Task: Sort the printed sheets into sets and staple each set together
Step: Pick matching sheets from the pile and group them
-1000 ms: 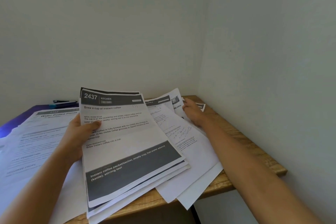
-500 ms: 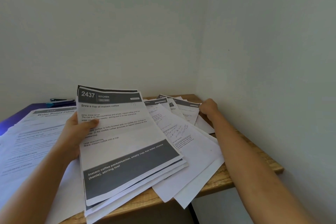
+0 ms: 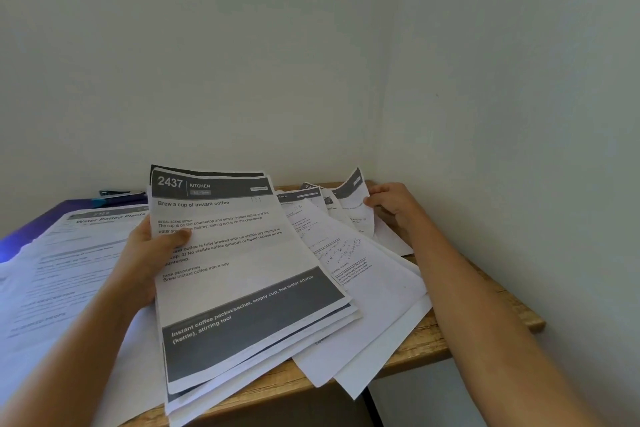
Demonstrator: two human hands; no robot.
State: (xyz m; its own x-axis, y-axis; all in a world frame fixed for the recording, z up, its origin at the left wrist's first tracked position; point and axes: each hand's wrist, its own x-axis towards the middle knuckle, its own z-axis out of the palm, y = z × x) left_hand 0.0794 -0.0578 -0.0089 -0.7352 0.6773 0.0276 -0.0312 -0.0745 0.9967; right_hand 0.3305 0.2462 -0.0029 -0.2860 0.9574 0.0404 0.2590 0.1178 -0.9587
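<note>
My left hand (image 3: 149, 260) grips a stack of printed sheets (image 3: 242, 270) by its left edge, thumb on the top page headed "2437 Kitchen, Brew a cup of instant coffee". The stack is lifted above the wooden table (image 3: 460, 343). At the far right corner my right hand (image 3: 394, 208) pinches the edge of a single printed sheet (image 3: 353, 198), which curls upward off the pile. Loose sheets (image 3: 363, 281) fan out between the two hands. A "Water Potted Plants" sheet (image 3: 69, 253) lies flat at the left.
The table stands in a corner, walls close behind and to the right. Some loose sheets overhang the table's front edge (image 3: 349, 381). A purple cover (image 3: 52, 215) lies under the left papers, and a dark small object (image 3: 117, 192), possibly a stapler, sits at the back.
My right hand moved from the fanned sheets to the far right corner and lifted one sheet's edge, which now curls up. The left hand still holds the coffee stack in the same place.
</note>
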